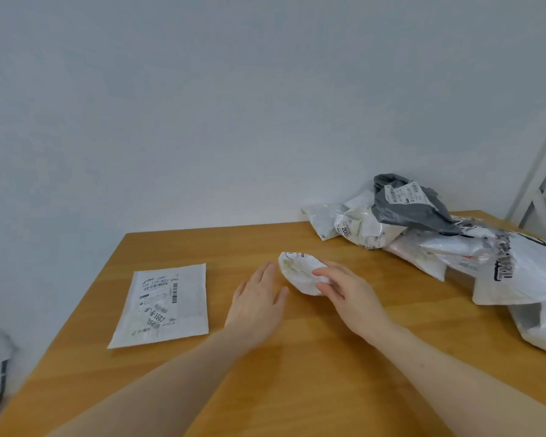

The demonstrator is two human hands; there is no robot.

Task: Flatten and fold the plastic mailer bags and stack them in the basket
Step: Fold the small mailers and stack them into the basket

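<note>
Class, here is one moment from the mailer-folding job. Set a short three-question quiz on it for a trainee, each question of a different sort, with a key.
1. True or false: the flat white mailer lies apart from both hands.
2. Which hand grips the small crumpled mailer? A) left hand B) right hand
3. Fill in: a dark grey bag tops the pile of unfolded bags at the table's far ____ corner.

Key: 1 true; 2 B; 3 right.

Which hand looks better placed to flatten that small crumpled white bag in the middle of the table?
Probably the left hand: it lies open and flat on the table right beside the small crumpled bag, free to press it. The right hand already holds the bag's near end, steadying it.
</note>
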